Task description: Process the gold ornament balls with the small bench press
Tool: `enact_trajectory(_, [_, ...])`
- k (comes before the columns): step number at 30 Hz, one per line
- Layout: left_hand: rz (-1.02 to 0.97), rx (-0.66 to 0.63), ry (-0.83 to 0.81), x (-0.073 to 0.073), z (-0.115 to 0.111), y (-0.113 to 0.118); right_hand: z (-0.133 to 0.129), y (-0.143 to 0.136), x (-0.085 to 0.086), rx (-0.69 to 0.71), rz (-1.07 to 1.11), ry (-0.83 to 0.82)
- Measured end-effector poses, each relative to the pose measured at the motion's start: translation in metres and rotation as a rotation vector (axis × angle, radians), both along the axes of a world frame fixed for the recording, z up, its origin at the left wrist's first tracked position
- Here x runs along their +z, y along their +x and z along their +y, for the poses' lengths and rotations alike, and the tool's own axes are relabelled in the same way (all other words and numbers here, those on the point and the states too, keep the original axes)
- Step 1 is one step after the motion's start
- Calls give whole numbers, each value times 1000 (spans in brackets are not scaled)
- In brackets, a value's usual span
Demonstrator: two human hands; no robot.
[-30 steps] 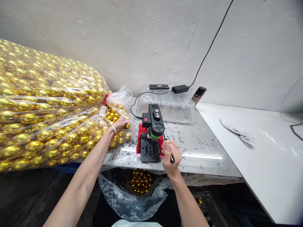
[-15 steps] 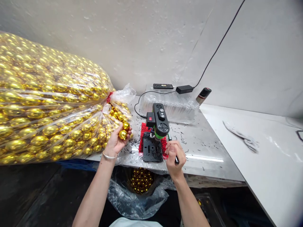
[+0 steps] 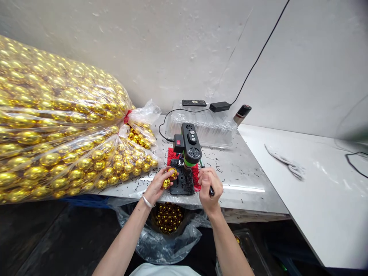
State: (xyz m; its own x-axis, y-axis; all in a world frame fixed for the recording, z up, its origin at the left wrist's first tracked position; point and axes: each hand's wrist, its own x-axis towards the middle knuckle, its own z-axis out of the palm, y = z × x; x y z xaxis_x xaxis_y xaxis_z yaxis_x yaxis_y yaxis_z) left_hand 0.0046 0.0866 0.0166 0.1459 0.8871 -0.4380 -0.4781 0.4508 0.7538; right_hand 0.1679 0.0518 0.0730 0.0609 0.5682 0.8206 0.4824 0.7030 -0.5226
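Observation:
Two shiny gold balls are in my left hand, pinched by the fingers at the left edge of the black base plate. My right hand is wrapped round the black-gripped lever on the right side of a small black press with a green ring under its head. The press stands over a red mat strewn with black bits. Left of it lies a big clear bag of gold balls, tied with red.
Behind the press, a clear plastic tray carries a phone and a black power adapter. A spray can leans nearby. A glove lies right. Below the edge hangs an open bag of gold balls.
My left hand has moved right and slightly down, from beside the big bag to the base plate, with the gold balls in it. My right hand stays on the lever.

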Motion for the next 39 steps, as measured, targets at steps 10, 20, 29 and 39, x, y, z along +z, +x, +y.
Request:
enact_trajectory(10, [416, -1, 339, -18, 8, 18, 1, 0, 15, -4, 22, -28])
enact_trajectory(20, [1085, -170, 572, -13, 3, 25, -2, 3, 15, 15, -23, -47])
enact_trajectory(29, [1077, -160, 545, -12, 1, 30, -2, 6, -23, 36, -74, 10])
enact_trajectory(39, [1023, -137, 572, -15, 0, 29, 13, 4, -75, -33, -103, 163])
